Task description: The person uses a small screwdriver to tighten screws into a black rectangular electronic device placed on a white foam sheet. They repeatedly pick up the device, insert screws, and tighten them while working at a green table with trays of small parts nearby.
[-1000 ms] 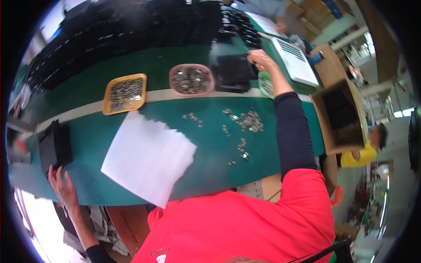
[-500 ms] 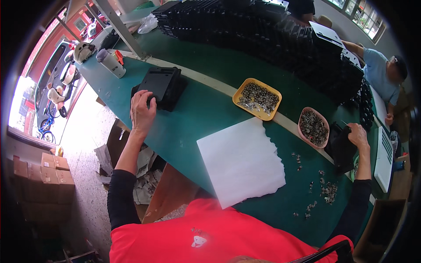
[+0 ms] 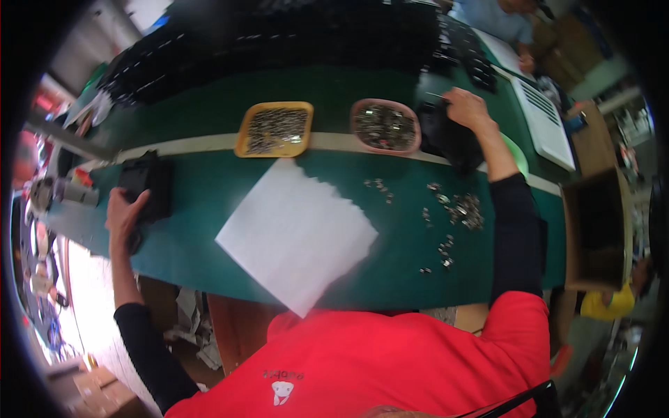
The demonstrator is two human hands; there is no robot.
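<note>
In the head view, the person's left hand (image 3: 125, 214) is at the near end of a black case (image 3: 155, 182) on the left part of the green surface (image 3: 198, 254); the case lies just beyond the fingers, the thumb spread away from the others, though whether they grip it cannot be told. The right hand (image 3: 468, 110) reaches to the far right, its fingers curled over a dark, blurred stack of black pieces (image 3: 446, 143), which lies just below and left of the fingertips; what they pinch, if anything, cannot be told. A pink tray (image 3: 385, 148) of metal parts stands just left of that stack, a yellow tray (image 3: 241, 143) farther left. Nearer the person lie a torn white sheet (image 3: 296, 237) and, to its right, scattered metal parts (image 3: 465, 210).
</note>
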